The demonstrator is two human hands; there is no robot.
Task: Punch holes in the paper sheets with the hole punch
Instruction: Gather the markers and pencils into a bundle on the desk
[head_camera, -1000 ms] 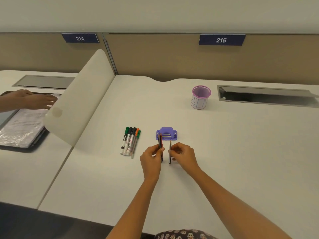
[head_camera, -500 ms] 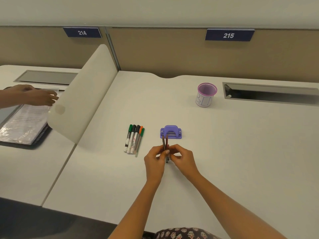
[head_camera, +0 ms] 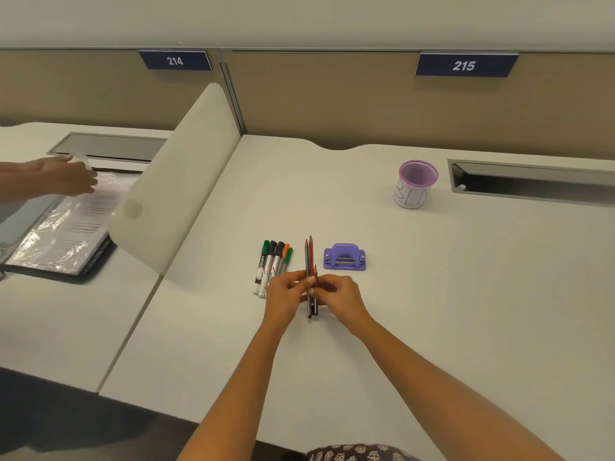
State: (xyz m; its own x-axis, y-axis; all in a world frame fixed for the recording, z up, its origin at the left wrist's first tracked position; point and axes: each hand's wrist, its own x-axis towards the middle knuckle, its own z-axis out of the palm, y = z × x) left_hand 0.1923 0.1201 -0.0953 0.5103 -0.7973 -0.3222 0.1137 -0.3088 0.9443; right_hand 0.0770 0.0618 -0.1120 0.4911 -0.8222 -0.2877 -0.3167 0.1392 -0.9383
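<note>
White desk (head_camera: 432, 294) bearing purple hole punch (head_camera: 344, 257), sitting untouched just right of pencil bundle (head_camera: 309, 257). Left hand (head_camera: 286, 296) and right hand (head_camera: 339, 296) both pinching bundle, fingers curling round it. Markers (head_camera: 271, 267) lying just left.

Pencils (head_camera: 309, 257): split between left hand (head_camera: 286, 296) and right hand (head_camera: 342, 296) 1 s ago, now one bundle pinched by both. Bundle shifted from in front of hole punch (head_camera: 344, 257) into the gap between it and markers (head_camera: 273, 267). Another person's hand (head_camera: 71, 178) moved toward far edge of folder (head_camera: 60, 241)
</note>
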